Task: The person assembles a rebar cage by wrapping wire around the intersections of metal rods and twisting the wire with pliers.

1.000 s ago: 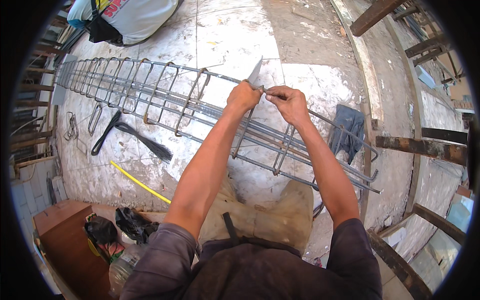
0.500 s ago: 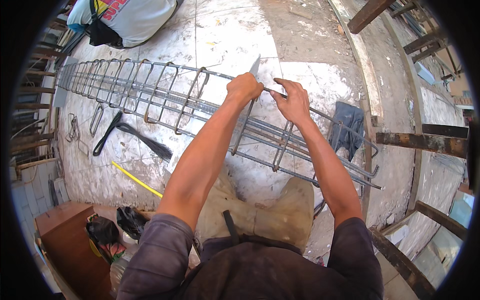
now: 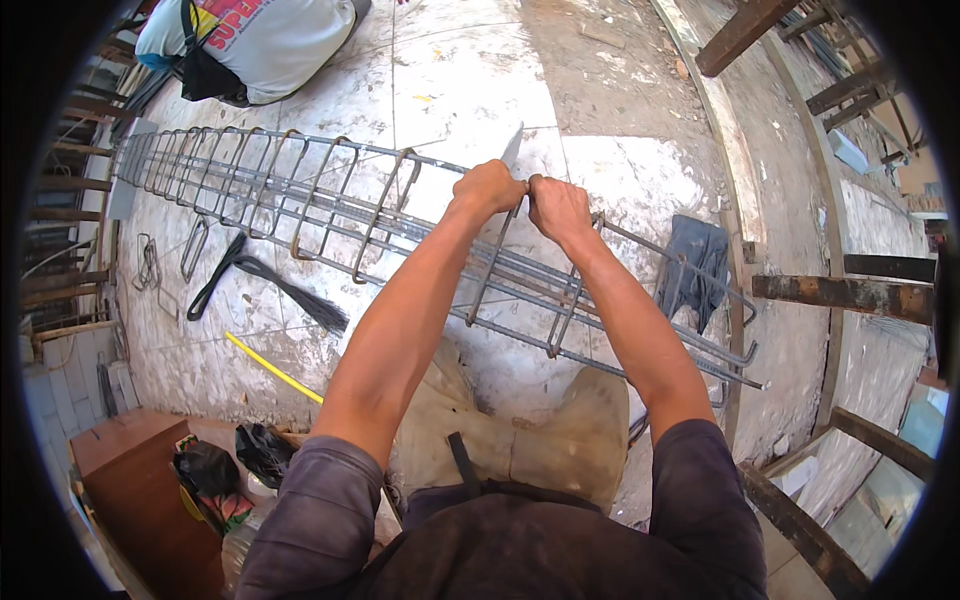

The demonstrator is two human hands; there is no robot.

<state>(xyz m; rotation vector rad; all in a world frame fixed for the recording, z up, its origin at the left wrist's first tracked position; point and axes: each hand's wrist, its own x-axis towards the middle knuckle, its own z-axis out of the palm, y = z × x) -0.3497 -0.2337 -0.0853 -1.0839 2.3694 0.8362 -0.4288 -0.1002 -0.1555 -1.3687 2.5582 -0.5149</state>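
A long rebar cage of ribbed bars and square stirrups lies across the floor before me, its hooked bar ends at the right. My left hand is closed over its far upper bar, where a stirrup meets it. Right beside it, my right hand makes a fist at the same bar, knuckles up; whatever its fingers enclose is hidden. Just beyond the left hand a pale pointed piece sticks up; I cannot tell whether it is held. A folded bundle of black tie wire lies on the near side of the cage.
Loose stirrups and a yellow strip lie at left. A white sack stands at far left, a brown cabinet at near left. A dark cloth lies by the hooked ends. Rusty beams jut in from the right.
My right hand has moved left against the left hand, and its spread fingers have closed into a fist. The left hand keeps its place on the bar.
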